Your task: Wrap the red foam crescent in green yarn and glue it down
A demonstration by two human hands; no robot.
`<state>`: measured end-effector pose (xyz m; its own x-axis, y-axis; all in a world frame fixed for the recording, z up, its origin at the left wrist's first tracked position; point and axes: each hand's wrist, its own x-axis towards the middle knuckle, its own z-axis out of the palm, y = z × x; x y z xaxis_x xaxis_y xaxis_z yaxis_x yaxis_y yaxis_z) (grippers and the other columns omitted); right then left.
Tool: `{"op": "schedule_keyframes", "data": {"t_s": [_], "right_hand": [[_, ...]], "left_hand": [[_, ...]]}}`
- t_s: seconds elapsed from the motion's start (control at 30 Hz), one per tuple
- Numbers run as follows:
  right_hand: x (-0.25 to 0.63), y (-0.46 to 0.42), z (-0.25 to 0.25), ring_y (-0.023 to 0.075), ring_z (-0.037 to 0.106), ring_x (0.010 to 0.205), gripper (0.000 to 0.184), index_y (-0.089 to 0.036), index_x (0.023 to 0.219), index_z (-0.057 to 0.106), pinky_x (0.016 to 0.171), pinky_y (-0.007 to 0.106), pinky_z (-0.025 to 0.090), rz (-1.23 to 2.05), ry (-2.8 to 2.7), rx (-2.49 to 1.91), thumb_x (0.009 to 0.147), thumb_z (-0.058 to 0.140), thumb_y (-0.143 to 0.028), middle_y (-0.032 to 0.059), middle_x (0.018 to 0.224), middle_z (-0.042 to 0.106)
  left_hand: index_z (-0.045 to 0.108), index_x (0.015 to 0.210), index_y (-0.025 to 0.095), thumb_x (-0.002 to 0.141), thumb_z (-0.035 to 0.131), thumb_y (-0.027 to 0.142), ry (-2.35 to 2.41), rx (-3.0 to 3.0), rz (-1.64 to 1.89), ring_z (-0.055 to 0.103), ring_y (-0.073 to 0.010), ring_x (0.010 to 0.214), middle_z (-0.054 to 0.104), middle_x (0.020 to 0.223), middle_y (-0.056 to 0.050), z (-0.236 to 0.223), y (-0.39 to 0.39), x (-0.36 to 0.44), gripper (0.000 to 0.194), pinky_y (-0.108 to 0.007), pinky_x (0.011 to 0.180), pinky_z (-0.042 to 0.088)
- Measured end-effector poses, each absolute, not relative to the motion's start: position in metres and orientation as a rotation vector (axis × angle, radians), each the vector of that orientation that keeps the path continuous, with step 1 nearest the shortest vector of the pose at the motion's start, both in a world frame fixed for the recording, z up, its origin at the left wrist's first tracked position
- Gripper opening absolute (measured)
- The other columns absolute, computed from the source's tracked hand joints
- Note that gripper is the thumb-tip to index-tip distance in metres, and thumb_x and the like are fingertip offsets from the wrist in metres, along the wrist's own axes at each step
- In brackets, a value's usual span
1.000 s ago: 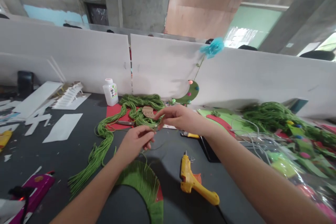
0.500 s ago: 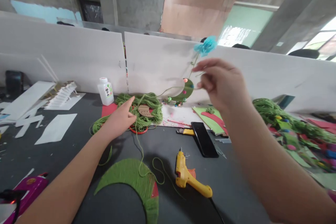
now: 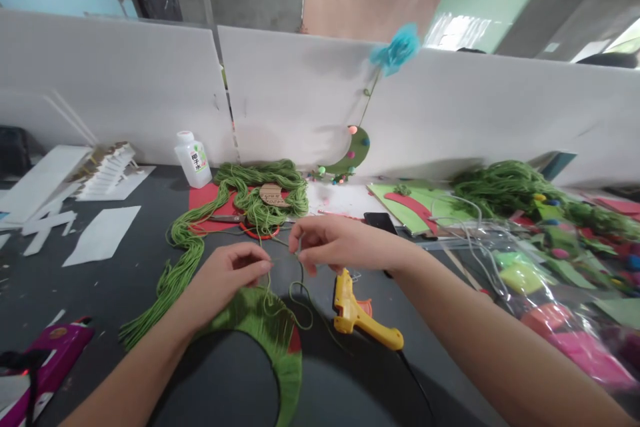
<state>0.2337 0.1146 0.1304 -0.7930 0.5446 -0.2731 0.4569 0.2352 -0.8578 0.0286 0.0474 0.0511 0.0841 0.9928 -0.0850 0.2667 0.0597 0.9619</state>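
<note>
My left hand (image 3: 227, 277) and my right hand (image 3: 335, 243) meet over the dark table, each pinching a thin green yarn strand (image 3: 287, 290) that loops down between them. Both hands have fingers closed. Below them lies a crescent shape wrapped in green yarn (image 3: 270, 333), with red card showing at one end. A long skein of green yarn (image 3: 240, 203) runs from the left hand's side back to a red sheet. A yellow glue gun (image 3: 363, 320) lies just right of the crescent, under my right wrist.
A white bottle (image 3: 193, 159) stands by the white partition (image 3: 125, 93). White foam pieces (image 3: 100, 240) lie at the left. A black phone (image 3: 380, 221) sits behind my right hand. Green yarn and coloured craft bits in plastic (image 3: 540, 260) fill the right. A magenta object (image 3: 55, 353) is bottom left.
My right hand came down from up high, where it had drawn the strand, to meet my left hand. My left hand drew back from the skein. The view tilted down.
</note>
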Motion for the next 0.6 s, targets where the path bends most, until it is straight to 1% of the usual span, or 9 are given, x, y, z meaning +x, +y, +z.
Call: {"op": "schedule_keyframes", "data": {"t_s": [0.1,0.17,0.3,0.37,0.4,0.47,0.5,0.57,0.6], "right_hand": [[0.251,0.106,0.122,0.0067,0.045,0.048,0.009,-0.019,0.086,0.059,0.043,0.015,0.037,1.836,-2.274,-0.932,0.078,0.053,-0.019,-0.0037,0.063,0.060],[0.256,0.099,0.114,0.0052,0.045,0.046,0.009,-0.018,0.085,0.061,0.045,0.017,0.040,1.897,-2.027,-0.877,0.079,0.055,-0.021,-0.0004,0.073,0.066],[0.252,0.091,0.098,0.0062,0.052,0.050,0.028,-0.019,0.101,0.063,0.051,0.023,0.050,1.714,-1.439,-0.845,0.077,0.048,-0.019,0.0067,0.111,0.064],[0.248,0.091,0.096,0.0059,0.053,0.050,0.034,-0.021,0.105,0.062,0.046,0.022,0.048,1.584,-1.339,-0.888,0.074,0.047,-0.016,0.0066,0.122,0.059],[0.246,0.091,0.095,0.0051,0.052,0.048,0.036,-0.022,0.105,0.062,0.042,0.021,0.045,1.528,-1.349,-0.917,0.073,0.047,-0.014,0.0059,0.124,0.057],[0.241,0.090,0.093,0.0036,0.045,0.041,0.039,-0.023,0.105,0.062,0.036,0.019,0.037,1.449,-1.482,-1.008,0.071,0.048,-0.012,0.0042,0.118,0.061],[0.238,0.088,0.089,0.0034,0.042,0.039,0.039,-0.024,0.105,0.063,0.035,0.019,0.034,1.413,-1.601,-1.070,0.070,0.047,-0.012,0.0031,0.110,0.064],[0.229,0.081,0.076,0.0051,0.043,0.039,0.038,-0.023,0.102,0.065,0.039,0.019,0.035,1.311,-1.915,-1.175,0.072,0.046,-0.011,0.0011,0.093,0.069],[0.223,0.076,0.066,0.0073,0.049,0.045,0.038,-0.023,0.102,0.066,0.044,0.020,0.039,1.235,-2.104,-1.186,0.073,0.045,-0.010,0.0008,0.090,0.070]], "left_hand": [[0.063,0.073,0.020,0.075,0.058,0.036,1.570,1.440,0.911,0.050,-0.0129,0.057,0.054,0.061,0.003,0.032,0.039,0.015,0.017,-0.024,0.055,0.040],[0.064,0.083,0.020,0.076,0.057,0.035,1.649,1.454,0.917,0.053,-0.0148,0.061,0.058,0.070,0.001,0.019,0.028,0.013,0.018,-0.026,0.057,0.043],[0.053,0.112,0.024,0.083,0.047,0.024,1.886,1.894,0.937,0.062,-0.0192,0.079,0.059,0.115,-0.009,-0.001,-0.010,0.030,0.030,-0.032,0.065,0.052],[0.053,0.111,0.023,0.084,0.045,0.018,1.685,2.348,0.939,0.062,-0.0230,0.095,0.064,0.109,-0.010,-0.009,-0.032,0.046,0.029,-0.036,0.079,0.053],[0.055,0.109,0.026,0.082,0.048,0.018,1.558,2.452,0.895,0.063,-0.0216,0.097,0.067,0.106,-0.007,-0.014,-0.042,0.053,0.029,-0.034,0.081,0.053],[0.060,0.102,0.026,0.079,0.049,0.018,1.419,2.569,0.853,0.066,-0.0198,0.090,0.071,0.100,-0.004,-0.025,-0.055,0.066,0.026,-0.030,0.080,0.055],[0.061,0.102,0.022,0.079,0.048,0.015,1.387,2.669,0.777,0.066,-0.0214,0.092,0.071,0.104,-0.008,-0.031,-0.059,0.070,0.027,-0.032,0.082,0.055],[0.061,0.105,0.017,0.079,0.046,0.013,1.320,2.824,0.639,0.063,-0.0245,0.103,0.069,0.113,-0.012,-0.041,-0.062,0.073,0.030,-0.036,0.087,0.054],[0.059,0.111,0.015,0.079,0.046,0.012,1.289,2.872,0.543,0.060,-0.0257,0.110,0.065,0.119,-0.013,-0.045,-0.063,0.071,0.035,-0.038,0.090,0.052]]}}
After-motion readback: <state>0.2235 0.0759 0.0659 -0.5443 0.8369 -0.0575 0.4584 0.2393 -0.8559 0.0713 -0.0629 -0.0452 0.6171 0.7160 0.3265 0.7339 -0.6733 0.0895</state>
